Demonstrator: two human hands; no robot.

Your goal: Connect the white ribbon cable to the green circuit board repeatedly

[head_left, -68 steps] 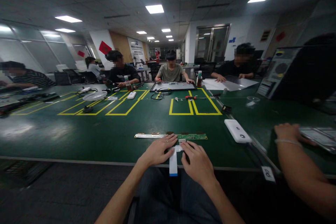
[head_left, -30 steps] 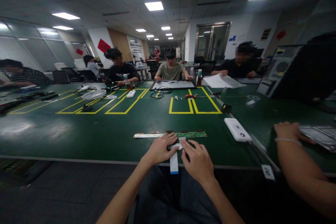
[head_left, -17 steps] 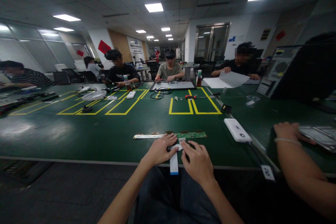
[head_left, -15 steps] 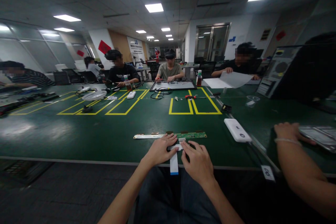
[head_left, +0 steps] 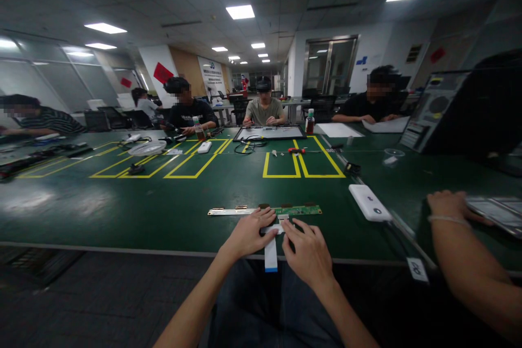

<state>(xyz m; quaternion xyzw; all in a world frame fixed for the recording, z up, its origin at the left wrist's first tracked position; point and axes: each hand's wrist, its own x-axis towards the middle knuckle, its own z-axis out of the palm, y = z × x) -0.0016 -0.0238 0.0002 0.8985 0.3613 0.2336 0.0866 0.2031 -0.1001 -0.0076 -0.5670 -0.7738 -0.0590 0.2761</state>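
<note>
A long narrow circuit board (head_left: 299,210) lies on the green table near its front edge. The fingers of my left hand (head_left: 252,232) rest stretched out across the middle of the board, and its thumb presses on a white flat ribbon cable (head_left: 270,253). The cable's blue-tipped end hangs over the table edge. On the right, my right hand (head_left: 308,247) has its fingertips closed on the cable's upper part, just below the board. My fingers partly hide the cable's fold and its connector.
A white power bank (head_left: 369,202) with a cable lies to the right. Beside it rests another person's arm (head_left: 460,239). A red-handled screwdriver (head_left: 296,150) lies ahead, between yellow tape lines. A computer case (head_left: 432,111) stands at the right; several people sit around the table.
Both my hands stay in place on the board and cable. Across the table at the right, a person has lowered a white sheet toward the tabletop.
</note>
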